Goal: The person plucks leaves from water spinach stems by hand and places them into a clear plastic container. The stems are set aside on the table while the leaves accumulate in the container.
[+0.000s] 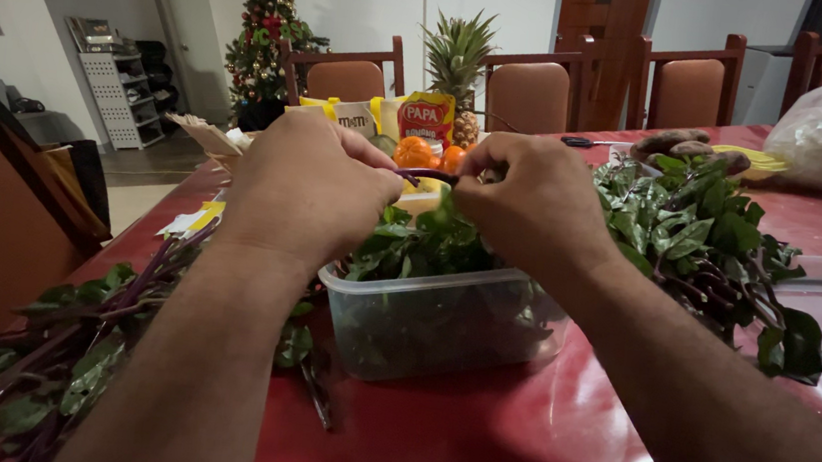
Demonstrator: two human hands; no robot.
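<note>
Both hands, left hand (310, 186) and right hand (524, 207), pinched a purple stem (426, 174) above a leaf-filled plastic tub (443, 319) on the red counter (511, 442). Wooden chairs (530, 92) and a decorated tree (265, 26) stood far behind.

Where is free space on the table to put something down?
The red tablecloth is bare in front of the plastic container. Crowded: stripped stems under the left hand, leafy bunch beside the right hand, groceries behind.
</note>
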